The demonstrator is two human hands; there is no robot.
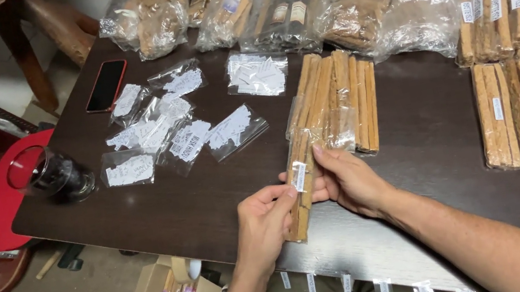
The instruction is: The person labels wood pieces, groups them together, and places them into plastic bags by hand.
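Head view: both hands grip one clear-wrapped bundle of wooden sticks (pixel 302 192) at the near end of the loose stick pile (pixel 337 100) on the counter (pixel 429 137). The left hand (pixel 263 224) pinches a white label (pixel 299 176) onto it, while the right hand (pixel 351 180) closes around its side. The label could well go on crooked if the slick wrap slides.

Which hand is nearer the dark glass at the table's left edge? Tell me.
Left. The left hand grips the clear-wrapped wooden stick from its left side, closer to the dark glass. The right hand holds the stick's right side, farther from the glass.
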